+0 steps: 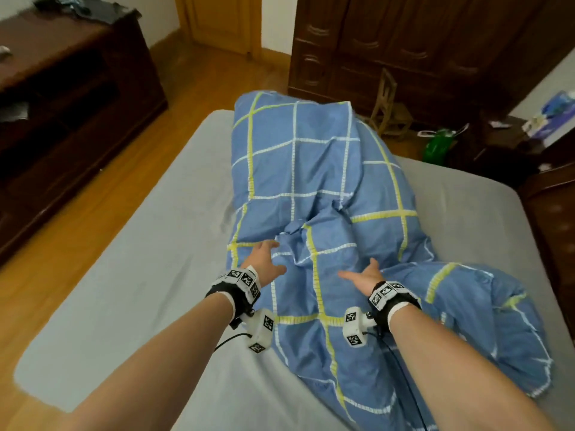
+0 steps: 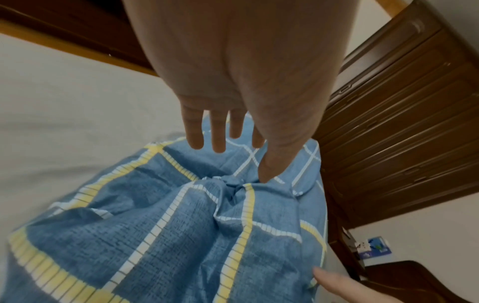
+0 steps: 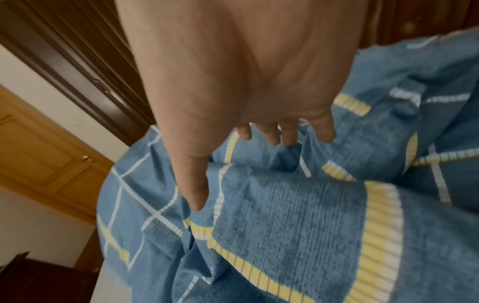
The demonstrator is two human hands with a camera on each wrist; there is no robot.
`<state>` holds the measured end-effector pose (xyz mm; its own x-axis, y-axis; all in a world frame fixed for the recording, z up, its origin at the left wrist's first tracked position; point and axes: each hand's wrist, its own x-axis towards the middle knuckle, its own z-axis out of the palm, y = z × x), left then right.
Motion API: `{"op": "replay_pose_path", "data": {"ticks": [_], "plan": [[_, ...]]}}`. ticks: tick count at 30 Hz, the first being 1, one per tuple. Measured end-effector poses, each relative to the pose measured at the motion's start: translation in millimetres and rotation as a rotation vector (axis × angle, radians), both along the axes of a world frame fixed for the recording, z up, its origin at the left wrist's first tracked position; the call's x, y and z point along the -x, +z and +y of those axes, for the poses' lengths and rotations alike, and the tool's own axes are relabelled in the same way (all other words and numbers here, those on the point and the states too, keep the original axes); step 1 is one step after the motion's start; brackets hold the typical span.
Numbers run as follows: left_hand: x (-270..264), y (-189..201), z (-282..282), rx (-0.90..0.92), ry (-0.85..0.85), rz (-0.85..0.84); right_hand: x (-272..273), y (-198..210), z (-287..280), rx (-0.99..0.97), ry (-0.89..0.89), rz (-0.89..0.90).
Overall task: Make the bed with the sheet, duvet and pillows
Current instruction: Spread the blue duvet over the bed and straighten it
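A blue duvet [image 1: 314, 169] with a white and yellow grid lies bunched lengthwise down the middle of the bed, on a grey sheet [image 1: 149, 250]. My left hand [image 1: 264, 259] hovers over the duvet's left side with straight, spread fingers [image 2: 217, 133], holding nothing. Over the duvet's middle my right hand [image 1: 364, 275] is also open, its fingers [image 3: 287, 133] spread just above the cloth [image 3: 285, 205]. The right hand's thumb [image 2: 334, 283] shows at the lower edge of the left wrist view. No pillows are in view.
A dark wooden cabinet [image 1: 62, 119] stands left of the bed across a strip of wood floor [image 1: 102, 188]. A dark wardrobe [image 1: 420, 48] stands beyond the foot, with a small wooden chair [image 1: 389, 110] and a green bag [image 1: 438, 144]. A dark nightstand [image 1: 553, 213] is at right.
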<state>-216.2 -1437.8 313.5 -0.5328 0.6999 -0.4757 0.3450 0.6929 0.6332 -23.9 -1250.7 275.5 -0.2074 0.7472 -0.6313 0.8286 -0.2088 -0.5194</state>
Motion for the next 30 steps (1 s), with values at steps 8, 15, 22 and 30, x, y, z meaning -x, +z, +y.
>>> {"op": "replay_pose_path", "data": {"ticks": [8, 15, 22, 30], "plan": [[-0.1, -94.6, 42.4, 0.104, -0.255, 0.173, 32.7, -99.6, -13.4, 0.038, 0.018, 0.091], [-5.4, -62.6, 59.1, 0.231, -1.084, 1.027, 41.4, -60.9, -52.9, 0.082, 0.493, 0.119], [1.8, 15.1, 8.4, 0.307, -0.872, 0.925, 17.3, -6.5, -86.5, 0.077, 0.472, 0.067], [54.0, 45.6, -148.0, 0.284, -0.707, 0.904, 27.2, 8.1, -237.9, 0.041, 0.506, -0.100]]}}
